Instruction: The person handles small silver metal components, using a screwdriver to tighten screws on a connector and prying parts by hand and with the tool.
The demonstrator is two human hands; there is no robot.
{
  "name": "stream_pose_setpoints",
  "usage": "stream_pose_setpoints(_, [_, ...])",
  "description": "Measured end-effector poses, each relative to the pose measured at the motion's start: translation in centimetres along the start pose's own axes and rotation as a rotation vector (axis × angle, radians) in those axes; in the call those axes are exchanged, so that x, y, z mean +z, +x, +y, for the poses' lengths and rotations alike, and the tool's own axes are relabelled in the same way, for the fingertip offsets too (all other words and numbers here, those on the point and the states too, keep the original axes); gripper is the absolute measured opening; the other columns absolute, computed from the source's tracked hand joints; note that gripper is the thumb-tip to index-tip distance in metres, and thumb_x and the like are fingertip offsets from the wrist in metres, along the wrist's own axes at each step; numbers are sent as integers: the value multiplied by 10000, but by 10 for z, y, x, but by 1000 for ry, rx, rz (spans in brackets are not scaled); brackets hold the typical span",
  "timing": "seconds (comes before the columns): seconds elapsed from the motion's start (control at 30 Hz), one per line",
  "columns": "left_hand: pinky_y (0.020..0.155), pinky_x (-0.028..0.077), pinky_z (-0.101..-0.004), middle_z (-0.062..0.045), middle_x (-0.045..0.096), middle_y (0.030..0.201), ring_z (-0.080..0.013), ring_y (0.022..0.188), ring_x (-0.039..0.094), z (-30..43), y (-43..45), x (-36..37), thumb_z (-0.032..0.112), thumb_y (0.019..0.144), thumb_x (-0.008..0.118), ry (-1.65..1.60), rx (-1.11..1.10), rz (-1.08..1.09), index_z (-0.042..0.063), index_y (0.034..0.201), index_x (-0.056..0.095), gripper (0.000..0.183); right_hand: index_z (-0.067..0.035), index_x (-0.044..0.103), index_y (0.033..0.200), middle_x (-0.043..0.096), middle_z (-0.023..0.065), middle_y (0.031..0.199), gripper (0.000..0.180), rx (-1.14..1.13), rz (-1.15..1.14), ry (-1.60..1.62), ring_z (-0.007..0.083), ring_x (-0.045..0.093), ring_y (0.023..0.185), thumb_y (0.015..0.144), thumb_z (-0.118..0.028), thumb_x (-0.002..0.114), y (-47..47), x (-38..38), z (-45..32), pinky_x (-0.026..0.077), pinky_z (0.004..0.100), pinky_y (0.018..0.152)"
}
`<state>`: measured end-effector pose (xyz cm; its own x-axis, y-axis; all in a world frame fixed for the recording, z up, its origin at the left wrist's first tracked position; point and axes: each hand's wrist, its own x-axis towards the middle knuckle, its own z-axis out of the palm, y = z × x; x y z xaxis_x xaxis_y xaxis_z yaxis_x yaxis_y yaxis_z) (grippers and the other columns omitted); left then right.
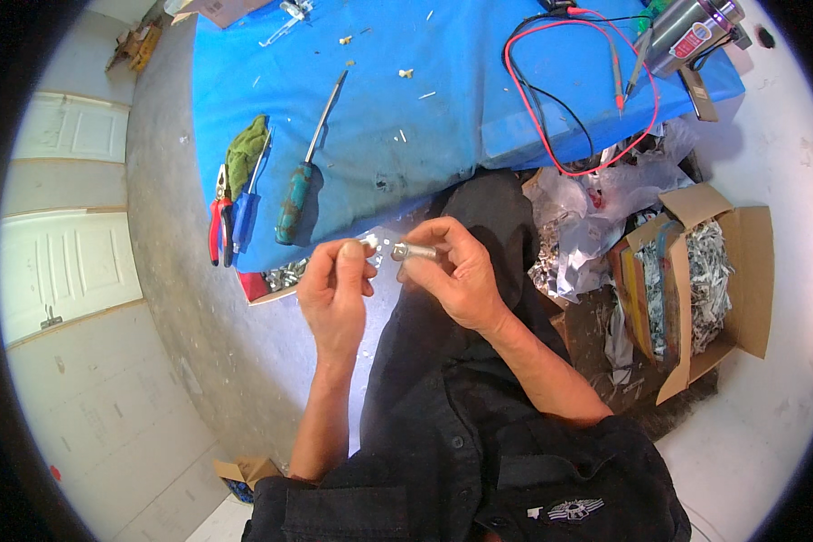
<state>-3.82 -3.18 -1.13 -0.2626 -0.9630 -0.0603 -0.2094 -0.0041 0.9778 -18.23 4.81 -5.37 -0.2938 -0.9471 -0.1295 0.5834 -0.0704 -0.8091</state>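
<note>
Between the fingers and thumb of my right hand [457, 274] is a small silvery metal cylinder [419, 251], its end facing left. My left hand [337, 284] pinches a small whitish piece [371, 241] between thumb and forefinger, just left of the cylinder; the piece is too small to name. A short gap lies between the two. Both hands are above my lap, close to the near edge of the blue-covered table [406, 190]. Below my left hand, a red-sided box [252, 286] of small metal parts is partly hidden.
On the table lie a teal-handled screwdriver [295, 203], a blue-handled screwdriver [245, 220], pliers [221, 223], a green cloth [246, 146] and red and black probe leads [508, 57]. A steel flask [691, 34] stands far right. A cardboard box [748, 271] of shredded material sits right of me.
</note>
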Motion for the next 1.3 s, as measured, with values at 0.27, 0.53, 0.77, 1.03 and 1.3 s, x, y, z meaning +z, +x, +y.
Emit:
stream_pose_setpoints(0.27, [562,442,-248,-48,673,798,-85,636,556,-10,-2,-41,231,1101,605,88,-9,52,-11,1037,701,268,-8,612,1239,686,40,1121,333,-144,50,-67,76,658,975,936,40,744,1,2,10,557,245,829])
stream_pose_setpoints(0.53, [558,463,-229,-74,733,873,-79,653,600,-37,-15,-60,166,1049,665,15,-135,71,-11,1052,724,187,-16,626,1191,689,25,1064,296,-258,129,-160,70,655,945,927,38,751,-8,0,4,555,245,805])
stream_pose_setpoints(0.77, [547,472,-227,-86,740,887,-84,657,610,-68,-17,-71,154,1031,682,-25,-210,70,-5,1085,721,172,-23,635,1150,673,14,1026,270,-345,222,-305,74,640,914,916,27,760,-19,-14,-14,533,244,795])
stream_pose_setpoints(1.03, [523,459,-230,-80,723,872,-88,637,591,-97,-21,-75,229,1047,676,-158,-349,52,40,1045,686,190,-26,665,1063,650,14,948,221,-413,385,-496,72,612,788,882,-4,788,-27,-36,-33,500,250,676])
stream_pose_setpoints(1.3, [524,460,-229,-85,734,909,-95,664,615,-125,-23,-80,237,1052,672,-76,-410,-8,37,1059,684,200,-34,659,1064,656,76,927,270,-642,468,-849,212,665,746,835,0,797,-30,-45,-54,542,317,678])
